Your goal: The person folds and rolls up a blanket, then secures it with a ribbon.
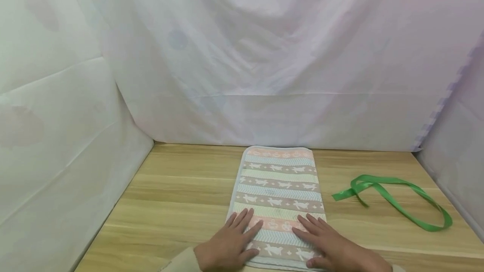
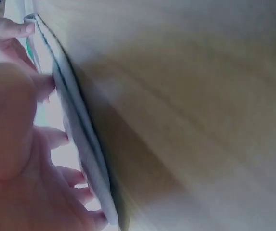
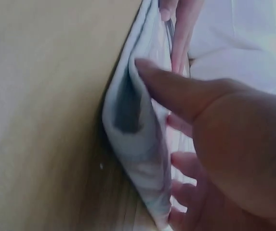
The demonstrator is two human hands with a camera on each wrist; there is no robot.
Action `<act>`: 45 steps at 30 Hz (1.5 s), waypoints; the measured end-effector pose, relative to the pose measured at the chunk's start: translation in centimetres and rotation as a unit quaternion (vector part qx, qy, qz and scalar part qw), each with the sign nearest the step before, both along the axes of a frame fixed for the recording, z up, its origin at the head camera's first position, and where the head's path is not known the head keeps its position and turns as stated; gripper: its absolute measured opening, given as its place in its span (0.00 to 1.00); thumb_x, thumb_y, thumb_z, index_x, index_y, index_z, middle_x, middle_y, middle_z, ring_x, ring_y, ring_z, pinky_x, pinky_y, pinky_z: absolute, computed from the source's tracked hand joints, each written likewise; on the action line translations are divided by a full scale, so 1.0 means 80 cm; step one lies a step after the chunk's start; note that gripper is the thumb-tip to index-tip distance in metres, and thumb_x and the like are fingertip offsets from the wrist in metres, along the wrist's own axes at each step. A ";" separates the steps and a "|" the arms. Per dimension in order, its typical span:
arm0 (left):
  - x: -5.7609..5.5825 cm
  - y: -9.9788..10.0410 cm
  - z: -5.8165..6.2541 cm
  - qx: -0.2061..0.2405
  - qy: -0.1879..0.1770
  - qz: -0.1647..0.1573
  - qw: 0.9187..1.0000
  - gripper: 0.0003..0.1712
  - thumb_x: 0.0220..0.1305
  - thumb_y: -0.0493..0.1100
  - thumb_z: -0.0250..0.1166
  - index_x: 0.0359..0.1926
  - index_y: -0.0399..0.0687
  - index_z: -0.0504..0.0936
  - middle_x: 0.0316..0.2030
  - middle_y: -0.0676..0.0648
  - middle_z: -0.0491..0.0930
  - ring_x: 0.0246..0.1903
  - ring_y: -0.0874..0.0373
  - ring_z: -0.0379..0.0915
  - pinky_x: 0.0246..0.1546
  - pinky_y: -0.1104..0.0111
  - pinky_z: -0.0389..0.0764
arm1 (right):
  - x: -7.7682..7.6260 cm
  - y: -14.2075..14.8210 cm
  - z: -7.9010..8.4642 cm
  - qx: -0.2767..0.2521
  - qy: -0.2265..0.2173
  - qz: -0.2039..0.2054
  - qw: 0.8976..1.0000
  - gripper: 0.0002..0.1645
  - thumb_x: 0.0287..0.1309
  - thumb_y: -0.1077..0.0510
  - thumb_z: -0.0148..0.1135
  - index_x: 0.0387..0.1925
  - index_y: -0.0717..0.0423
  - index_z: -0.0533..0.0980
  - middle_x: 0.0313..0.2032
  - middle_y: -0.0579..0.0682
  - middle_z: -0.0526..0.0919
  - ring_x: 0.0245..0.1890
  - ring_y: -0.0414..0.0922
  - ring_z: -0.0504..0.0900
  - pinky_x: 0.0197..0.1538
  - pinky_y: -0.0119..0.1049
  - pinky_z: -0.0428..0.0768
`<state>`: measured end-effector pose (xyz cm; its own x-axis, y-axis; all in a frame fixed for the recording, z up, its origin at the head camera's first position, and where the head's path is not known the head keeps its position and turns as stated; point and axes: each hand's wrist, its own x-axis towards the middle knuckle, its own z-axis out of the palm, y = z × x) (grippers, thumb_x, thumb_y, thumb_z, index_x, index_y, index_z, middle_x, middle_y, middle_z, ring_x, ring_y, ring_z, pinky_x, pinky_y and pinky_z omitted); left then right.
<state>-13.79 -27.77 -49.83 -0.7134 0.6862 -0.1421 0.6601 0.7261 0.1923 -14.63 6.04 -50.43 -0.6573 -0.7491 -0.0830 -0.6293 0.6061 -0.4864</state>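
Note:
A folded towel [image 1: 277,192] with pastel stripes and white animal figures lies lengthwise on the wooden table. On its near left part rests my left hand [image 1: 230,242], fingers spread and pointing away from me. My right hand [image 1: 332,242] lies on the near right part, fingers stretched over the cloth and thumb near the front edge. In the right wrist view the towel [image 3: 133,139] shows a rounded fold at its side, with a gap between the layers. The left wrist view shows the stacked edges of the towel [image 2: 87,130] beside the fingertips.
A green ribbon [image 1: 412,217] lies in a loose loop on the table [image 1: 170,205], right of the towel. A pale curtain [image 1: 264,74] hangs behind the table's far edge, and white cloth walls [image 1: 56,137] stand at both sides.

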 end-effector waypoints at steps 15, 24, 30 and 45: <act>-0.004 -0.021 0.011 -0.003 0.022 -0.079 0.997 0.50 0.63 0.76 0.53 0.78 0.58 0.53 0.76 0.35 0.50 0.74 0.42 0.49 0.69 0.47 0.60 | 0.015 0.004 -0.021 -0.051 0.197 0.085 0.975 0.47 0.61 0.29 0.57 0.72 0.51 0.65 0.73 0.57 0.62 0.74 0.29 0.24 0.68 0.18 0.24; -0.006 -0.025 0.008 0.030 0.091 -0.138 0.986 0.39 0.68 0.69 0.53 0.72 0.56 0.66 0.71 0.42 0.65 0.69 0.45 0.62 0.65 0.51 0.69 | 0.012 0.006 -0.020 -0.066 0.193 0.091 0.975 0.42 0.63 0.32 0.57 0.70 0.52 0.68 0.73 0.56 0.63 0.74 0.28 0.26 0.69 0.18 0.25; -0.008 -0.023 0.011 0.074 0.096 -0.178 0.976 0.27 0.71 0.59 0.57 0.65 0.52 0.74 0.60 0.51 0.78 0.59 0.57 0.75 0.59 0.66 0.76 | 0.014 0.009 -0.013 -0.072 0.145 0.082 0.983 0.39 0.65 0.36 0.58 0.69 0.51 0.69 0.69 0.61 0.67 0.73 0.25 0.27 0.67 0.16 0.26; -0.004 -0.020 0.015 0.127 0.100 -0.176 0.971 0.23 0.65 0.36 0.62 0.61 0.46 0.77 0.39 0.57 0.86 0.33 0.78 0.74 0.36 0.86 0.75 | 0.010 0.015 0.006 -0.099 0.081 0.071 0.989 0.17 0.69 0.54 0.60 0.57 0.46 0.77 0.54 0.46 0.79 0.56 0.40 0.77 0.51 0.33 0.79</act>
